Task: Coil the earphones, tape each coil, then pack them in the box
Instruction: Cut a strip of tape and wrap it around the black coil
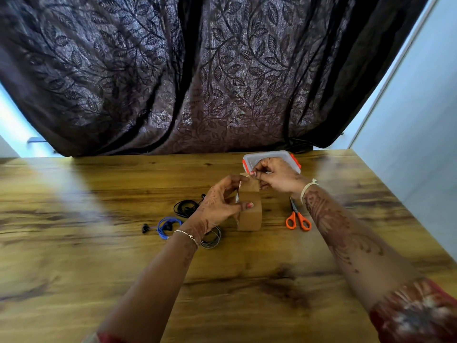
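Observation:
A brown tape roll [251, 214] stands on edge above the wooden table [247, 280], gripped by my left hand [220, 204] around its left side. My right hand [274, 175] pinches the tape's loose end at the top of the roll. Three coiled earphones lie left of the roll: a black coil [184, 207], a blue coil [167, 226] with a black earbud beside it, and a grey coil [212, 240] partly hidden under my left wrist. The clear plastic box [284, 154] with orange clips sits behind my right hand.
Orange-handled scissors [298, 219] lie on the table right of the roll, under my right forearm. A dark leaf-patterned curtain [197, 70] hangs behind the table's far edge. A pale wall [420, 120] runs along the right.

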